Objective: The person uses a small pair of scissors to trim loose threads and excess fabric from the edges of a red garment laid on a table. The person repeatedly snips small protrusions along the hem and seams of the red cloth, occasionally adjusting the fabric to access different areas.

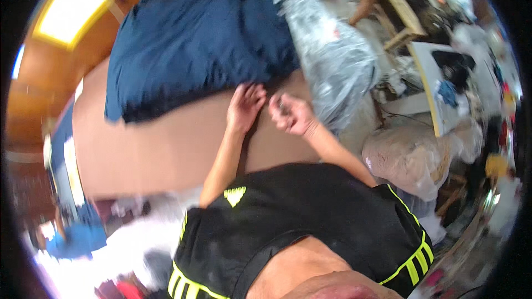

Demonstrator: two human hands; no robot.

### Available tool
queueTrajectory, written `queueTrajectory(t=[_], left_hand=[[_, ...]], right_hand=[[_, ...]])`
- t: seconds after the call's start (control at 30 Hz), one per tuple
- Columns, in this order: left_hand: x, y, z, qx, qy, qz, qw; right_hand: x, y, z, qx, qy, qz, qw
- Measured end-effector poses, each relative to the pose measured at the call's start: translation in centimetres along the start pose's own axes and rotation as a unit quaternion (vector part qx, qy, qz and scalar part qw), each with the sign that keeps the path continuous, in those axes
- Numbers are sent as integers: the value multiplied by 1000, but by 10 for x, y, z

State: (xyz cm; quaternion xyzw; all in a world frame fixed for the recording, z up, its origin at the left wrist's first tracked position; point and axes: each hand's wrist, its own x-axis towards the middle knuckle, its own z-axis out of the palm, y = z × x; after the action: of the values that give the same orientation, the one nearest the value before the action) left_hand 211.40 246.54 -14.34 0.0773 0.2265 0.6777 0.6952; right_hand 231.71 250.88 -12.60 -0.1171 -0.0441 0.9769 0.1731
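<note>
My left hand is at the near edge of a dark navy cloth bundle, its fingers loosely bent and slightly apart, with nothing visible in them. Just to its right, my right hand is closed around a small dark object, too blurred to name. Both hands are above a wide brown, flat surface. A dark strip, perhaps a gap or shadow, runs toward me below the left hand. The navy cloth is heaped and wrinkled across the far part of the brown surface.
Crumpled clear plastic sheeting hangs over the right side. Beyond it are a wooden frame, a pale board and a plastic-wrapped beige bundle. A person in blue is at lower left; another person's arm reaches in at upper right.
</note>
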Motion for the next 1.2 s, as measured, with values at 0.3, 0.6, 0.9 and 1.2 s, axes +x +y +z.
queueTrajectory(t=[0.3, 0.6, 0.9, 1.2], left_hand=[[-109, -9, 28, 879, 86, 220, 414], [-307, 58, -93, 702, 646, 59, 295], [-209, 49, -16, 827, 430, 227, 283], [-184, 163, -75, 894, 334, 133, 266]], right_hand=[[3, -6, -1, -37, -99, 21, 994], [3, -6, 5, -26, -117, 90, 989], [5, -11, 5, -39, -118, 100, 987], [2, -14, 2, -67, -105, 86, 989]])
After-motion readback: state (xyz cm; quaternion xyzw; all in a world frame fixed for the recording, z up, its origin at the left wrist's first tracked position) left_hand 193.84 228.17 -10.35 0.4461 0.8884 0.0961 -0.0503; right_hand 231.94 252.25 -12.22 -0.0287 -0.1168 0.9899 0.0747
